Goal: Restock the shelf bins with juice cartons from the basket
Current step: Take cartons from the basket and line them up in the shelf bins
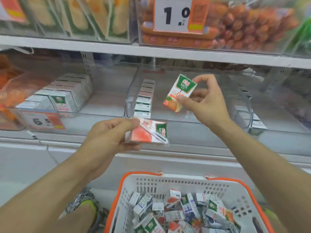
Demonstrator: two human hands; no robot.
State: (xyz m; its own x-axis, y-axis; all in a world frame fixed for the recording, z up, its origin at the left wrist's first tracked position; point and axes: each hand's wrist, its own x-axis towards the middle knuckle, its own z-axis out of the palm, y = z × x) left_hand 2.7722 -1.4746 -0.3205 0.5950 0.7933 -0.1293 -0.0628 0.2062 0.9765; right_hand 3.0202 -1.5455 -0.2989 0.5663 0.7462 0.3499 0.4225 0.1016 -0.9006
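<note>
Two hands were in view, the left hand (107,132) and the right hand (204,101), each holding one carton: a pink carton (148,132) in the left, an orange carton (179,92) in the right. One basket (168,182) stood below, holding a loose heap (181,212) of well over a dozen cartons, too jumbled to count exactly. Three clear bins showed on the middle shelf: the left bin (107,105) with two stacked blocks of cartons, the middle bin (202,121) with one row (144,98) of about eight, the right bin (277,115) with a few. Two price tags showed, the upper tag (175,14) and the lower tag (42,121).
</note>
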